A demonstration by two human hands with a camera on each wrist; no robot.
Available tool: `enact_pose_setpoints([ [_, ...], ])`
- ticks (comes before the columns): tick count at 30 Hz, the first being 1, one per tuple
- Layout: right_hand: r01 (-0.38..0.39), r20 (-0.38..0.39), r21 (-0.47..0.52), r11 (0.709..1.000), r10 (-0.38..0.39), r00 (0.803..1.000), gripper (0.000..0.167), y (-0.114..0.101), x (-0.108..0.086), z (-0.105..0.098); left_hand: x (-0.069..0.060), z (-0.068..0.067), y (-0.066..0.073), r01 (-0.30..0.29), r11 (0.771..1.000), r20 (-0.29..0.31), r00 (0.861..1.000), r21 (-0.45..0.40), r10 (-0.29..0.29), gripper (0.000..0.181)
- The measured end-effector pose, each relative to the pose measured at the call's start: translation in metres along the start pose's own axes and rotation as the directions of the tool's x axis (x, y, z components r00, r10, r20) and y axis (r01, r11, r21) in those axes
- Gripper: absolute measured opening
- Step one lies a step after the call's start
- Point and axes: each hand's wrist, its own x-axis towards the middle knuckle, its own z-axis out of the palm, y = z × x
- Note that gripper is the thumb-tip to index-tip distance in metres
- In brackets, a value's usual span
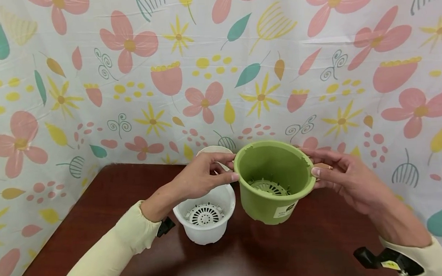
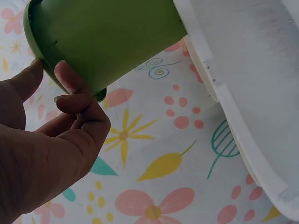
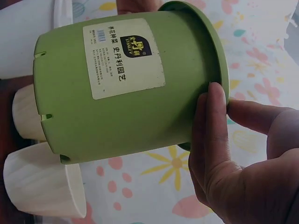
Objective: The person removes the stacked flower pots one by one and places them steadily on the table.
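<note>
A green plastic flower pot [image 1: 261, 203] is held up above the table, tilted so its open mouth and slotted bottom show in the head view. My left hand [image 1: 193, 177] pinches its rim on the left, thumb inside view and fingers behind. On the opposite side, my right hand [image 1: 350, 180] grips the rim between thumb and fingers. The right wrist view shows a printed label [image 3: 124, 58] on the pot's side. Below my left forearm and hand stands a white flower pot [image 1: 206, 235] with a slotted bottom, upright and partly covered by that hand.
Behind my left hand, a cream pot [image 1: 215, 149] is mostly hidden. Two pale pots appear in the right wrist view, a lower one [image 3: 42, 182] and one above it [image 3: 28, 112]. A flower-patterned curtain [image 1: 203, 53] backs the dark red-brown table [image 1: 135, 198].
</note>
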Motion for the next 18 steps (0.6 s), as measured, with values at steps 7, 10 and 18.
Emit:
enact_pose_setpoints([
  [7, -0.045, 0.007, 0.038, 0.998, 0.045, 0.999, 0.05, 0.012, -0.005, -0.004, 0.004, 0.006, -0.007, -0.004, 0.996, 0.067, 0.998, 0.094, -0.002, 0.049],
  [10, -0.052, -0.027, 0.04, 0.998, 0.053, 0.998, 0.045, 0.02, -0.009, -0.005, 0.004, 0.008, -0.01, 0.008, 0.989, 0.084, 0.996, 0.148, -0.021, 0.056],
  [18, -0.058, -0.062, 0.015, 0.998, 0.059, 0.996, 0.049, 0.039, -0.016, -0.007, 0.003, 0.02, -0.017, -0.009, 0.964, 0.112, 0.993, 0.264, -0.021, 0.056],
])
